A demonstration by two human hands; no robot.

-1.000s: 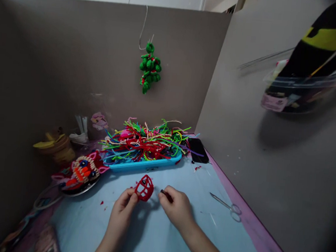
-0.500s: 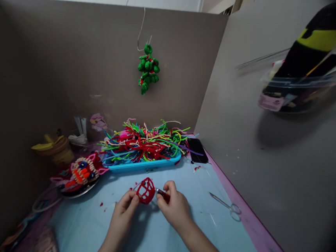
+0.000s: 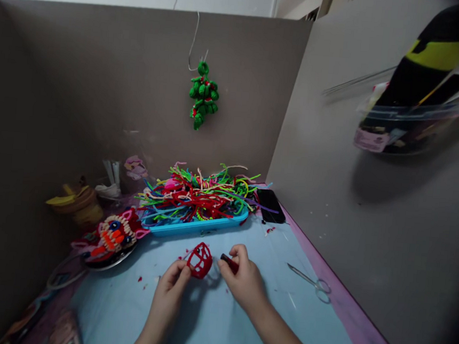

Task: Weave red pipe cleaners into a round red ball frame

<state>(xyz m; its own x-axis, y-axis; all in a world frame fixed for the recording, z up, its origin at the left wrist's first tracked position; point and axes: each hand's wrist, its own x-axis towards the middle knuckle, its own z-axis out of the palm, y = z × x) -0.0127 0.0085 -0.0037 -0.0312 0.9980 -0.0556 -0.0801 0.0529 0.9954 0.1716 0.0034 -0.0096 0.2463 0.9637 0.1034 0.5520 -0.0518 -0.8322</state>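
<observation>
My left hand [image 3: 174, 279] pinches the lower left edge of a small red openwork piece [image 3: 200, 260], rounded like a cage and seemingly bent from pipe cleaners. A little to its right, my right hand [image 3: 241, 275] is closed round a red lighter [image 3: 230, 263], whose dark end points left at the red piece. A gap separates the lighter from the piece, and no flame shows. Both hands are above the light blue table cover [image 3: 240, 328]. Scissors [image 3: 309, 282] lie to the right of my right hand.
Behind the hands, a blue tray [image 3: 196, 228] is heaped with colourful pipe cleaners [image 3: 207, 194]. A phone [image 3: 270, 206] lies beside it. At left, a red-and-beige pipe-cleaner figure [image 3: 115, 234] rests on a dish. A green ornament [image 3: 203, 95] hangs on the back panel; a clear holder [image 3: 402, 128] is mounted at right.
My right hand has drawn slightly right, away from the red piece, and the lighter is tilted differently. My left hand keeps its pinch on the piece. The view has shifted slightly.
</observation>
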